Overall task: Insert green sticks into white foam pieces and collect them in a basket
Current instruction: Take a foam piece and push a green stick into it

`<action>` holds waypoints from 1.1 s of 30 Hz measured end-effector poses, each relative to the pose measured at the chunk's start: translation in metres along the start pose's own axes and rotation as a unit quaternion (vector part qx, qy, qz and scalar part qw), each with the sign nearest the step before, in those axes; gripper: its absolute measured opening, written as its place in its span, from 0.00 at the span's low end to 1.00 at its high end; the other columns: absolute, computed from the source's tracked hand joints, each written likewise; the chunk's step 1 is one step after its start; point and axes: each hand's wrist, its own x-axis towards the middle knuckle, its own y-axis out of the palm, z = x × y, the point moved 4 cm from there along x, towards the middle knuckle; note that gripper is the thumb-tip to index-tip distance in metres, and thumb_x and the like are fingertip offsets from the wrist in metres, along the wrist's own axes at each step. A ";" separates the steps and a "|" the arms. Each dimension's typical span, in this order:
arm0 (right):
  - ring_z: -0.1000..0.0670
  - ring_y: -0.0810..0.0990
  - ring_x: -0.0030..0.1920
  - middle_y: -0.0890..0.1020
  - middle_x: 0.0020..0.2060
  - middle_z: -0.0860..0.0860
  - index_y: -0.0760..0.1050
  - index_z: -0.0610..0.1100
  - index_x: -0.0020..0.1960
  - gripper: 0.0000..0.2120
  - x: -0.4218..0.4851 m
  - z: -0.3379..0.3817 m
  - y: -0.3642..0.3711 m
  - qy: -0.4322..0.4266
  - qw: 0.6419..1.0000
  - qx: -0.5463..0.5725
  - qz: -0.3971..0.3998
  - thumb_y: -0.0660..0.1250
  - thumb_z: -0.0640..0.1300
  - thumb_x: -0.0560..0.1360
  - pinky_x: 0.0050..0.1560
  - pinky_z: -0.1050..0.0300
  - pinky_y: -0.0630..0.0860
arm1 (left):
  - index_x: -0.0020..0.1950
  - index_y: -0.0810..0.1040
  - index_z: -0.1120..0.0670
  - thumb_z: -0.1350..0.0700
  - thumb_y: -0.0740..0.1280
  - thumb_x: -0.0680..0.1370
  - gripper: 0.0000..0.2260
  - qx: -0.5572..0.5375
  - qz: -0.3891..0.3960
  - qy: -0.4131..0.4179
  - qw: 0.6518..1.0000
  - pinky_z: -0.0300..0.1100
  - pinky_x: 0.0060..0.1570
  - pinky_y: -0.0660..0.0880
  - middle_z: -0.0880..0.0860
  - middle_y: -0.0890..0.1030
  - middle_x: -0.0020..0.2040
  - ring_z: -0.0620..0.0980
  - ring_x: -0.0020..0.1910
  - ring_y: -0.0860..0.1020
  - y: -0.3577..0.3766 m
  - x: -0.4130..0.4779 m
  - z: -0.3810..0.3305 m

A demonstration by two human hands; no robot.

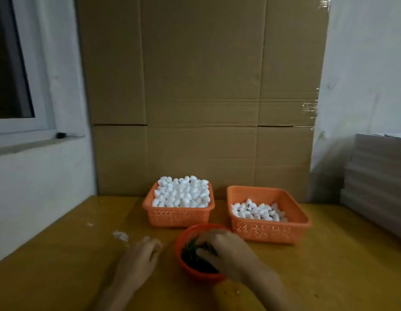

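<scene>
Reaching into a round orange bowl (199, 274) at the near edge of the table (60, 277), the right hand (226, 250) curls its fingers down among the dark green sticks (190, 257) inside. Blur hides whether it pinches one. The left hand (139, 257) rests just left of the bowl with its fingers loosely bent, and I cannot tell if it holds anything.

Behind the bowl stand two orange baskets, side by side and apart. The left basket (177, 217) is heaped with white foam pieces (181, 194). The right basket (269, 232) holds a shallower layer of foam (257, 213) along its near side.

White crumbs (121, 235) lie on the table left of the hands. A cardboard sheet (201, 86) stands against the wall behind the baskets. There is a window (11, 75) at the left and a stack of boards (379, 176) at the right.
</scene>
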 end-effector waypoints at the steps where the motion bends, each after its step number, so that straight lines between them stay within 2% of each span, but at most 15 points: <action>1: 0.50 0.78 0.63 0.80 0.63 0.54 0.78 0.54 0.65 0.14 0.004 0.000 0.010 0.009 1.000 -0.009 0.013 0.62 0.57 0.85 0.62 0.52 0.77 | 0.65 0.77 0.41 0.52 0.63 0.85 0.11 0.049 0.007 -0.005 0.999 0.39 0.65 0.70 0.42 0.75 0.63 0.43 0.65 0.73 0.005 -0.002 0.000; 3: 0.48 0.77 0.63 0.80 0.63 0.53 0.79 0.53 0.64 0.19 0.011 -0.006 0.025 0.037 0.999 -0.019 0.027 0.56 0.62 0.85 0.63 0.47 0.75 | 0.66 0.75 0.39 0.49 0.61 0.85 0.11 0.080 -0.007 -0.012 0.997 0.39 0.65 0.67 0.41 0.72 0.63 0.43 0.65 0.71 0.014 -0.002 0.004; 7: 0.51 0.77 0.61 0.80 0.60 0.54 0.80 0.53 0.61 0.25 0.014 -0.022 0.043 0.082 0.995 0.016 0.046 0.51 0.67 0.84 0.60 0.50 0.74 | 0.63 0.78 0.41 0.50 0.64 0.82 0.10 0.101 -0.022 -0.008 0.995 0.43 0.62 0.69 0.44 0.75 0.61 0.47 0.64 0.74 0.020 0.002 0.008; 12: 0.50 0.73 0.70 0.77 0.68 0.55 0.75 0.58 0.70 0.19 0.021 -0.034 0.048 0.071 0.994 0.010 0.078 0.60 0.61 0.82 0.68 0.46 0.72 | 0.65 0.72 0.38 0.47 0.59 0.84 0.10 0.121 -0.009 -0.002 0.993 0.39 0.63 0.66 0.41 0.70 0.63 0.43 0.65 0.69 0.022 0.008 0.005; 16: 0.50 0.72 0.71 0.77 0.69 0.55 0.76 0.57 0.69 0.17 0.026 -0.035 0.051 0.073 0.994 0.011 0.085 0.64 0.57 0.82 0.69 0.47 0.72 | 0.65 0.71 0.38 0.48 0.59 0.85 0.10 0.126 0.005 -0.016 0.992 0.40 0.63 0.66 0.40 0.69 0.62 0.42 0.64 0.68 0.022 0.009 0.009; 20: 0.50 0.76 0.67 0.80 0.65 0.56 0.79 0.56 0.65 0.14 0.026 -0.038 0.051 0.069 0.995 0.016 0.067 0.67 0.54 0.81 0.63 0.50 0.75 | 0.62 0.74 0.40 0.53 0.62 0.85 0.09 0.054 -0.071 -0.028 0.996 0.37 0.53 0.72 0.38 0.74 0.56 0.40 0.55 0.71 0.009 0.015 0.002; 22: 0.51 0.76 0.66 0.81 0.64 0.57 0.80 0.56 0.64 0.13 0.026 -0.038 0.049 0.067 0.995 0.020 0.065 0.67 0.54 0.81 0.61 0.53 0.75 | 0.61 0.78 0.46 0.56 0.66 0.83 0.08 0.015 -0.137 -0.019 0.990 0.37 0.47 0.73 0.42 0.78 0.53 0.41 0.51 0.73 -0.005 0.025 -0.008; 24: 0.51 0.77 0.65 0.81 0.63 0.56 0.80 0.56 0.63 0.12 0.026 -0.037 0.047 0.069 0.995 0.024 0.066 0.68 0.54 0.81 0.60 0.54 0.74 | 0.62 0.80 0.52 0.59 0.70 0.81 0.10 -0.015 -0.195 0.005 0.981 0.36 0.45 0.72 0.48 0.80 0.52 0.44 0.50 0.75 -0.021 0.041 -0.024; 26: 0.51 0.77 0.64 0.81 0.63 0.56 0.80 0.56 0.63 0.11 0.025 -0.036 0.048 0.067 0.995 0.026 0.069 0.68 0.53 0.82 0.58 0.54 0.74 | 0.63 0.80 0.51 0.60 0.70 0.81 0.11 -0.047 -0.218 0.036 0.974 0.38 0.45 0.73 0.47 0.79 0.52 0.44 0.51 0.75 -0.036 0.061 -0.044; 28: 0.51 0.77 0.65 0.80 0.63 0.56 0.80 0.56 0.63 0.11 0.023 -0.035 0.051 0.063 0.995 0.025 0.071 0.68 0.53 0.82 0.59 0.54 0.73 | 0.68 0.78 0.48 0.60 0.67 0.82 0.15 -0.059 -0.176 0.068 0.980 0.41 0.52 0.76 0.46 0.79 0.55 0.44 0.55 0.74 -0.040 0.083 -0.065; 31: 0.53 0.76 0.66 0.79 0.65 0.57 0.79 0.57 0.62 0.11 0.020 -0.037 0.054 0.059 0.996 0.033 0.063 0.68 0.54 0.81 0.61 0.56 0.73 | 0.78 0.70 0.43 0.58 0.63 0.84 0.22 -0.027 -0.009 0.099 0.995 0.45 0.63 0.75 0.47 0.74 0.72 0.49 0.69 0.73 -0.022 0.113 -0.089; 33: 0.54 0.76 0.66 0.79 0.65 0.58 0.79 0.57 0.62 0.11 0.021 -0.038 0.051 0.052 0.996 0.035 0.060 0.69 0.54 0.81 0.62 0.56 0.73 | 0.79 0.69 0.43 0.58 0.60 0.85 0.23 0.019 0.075 0.122 0.989 0.51 0.65 0.74 0.50 0.72 0.76 0.53 0.72 0.72 -0.006 0.125 -0.102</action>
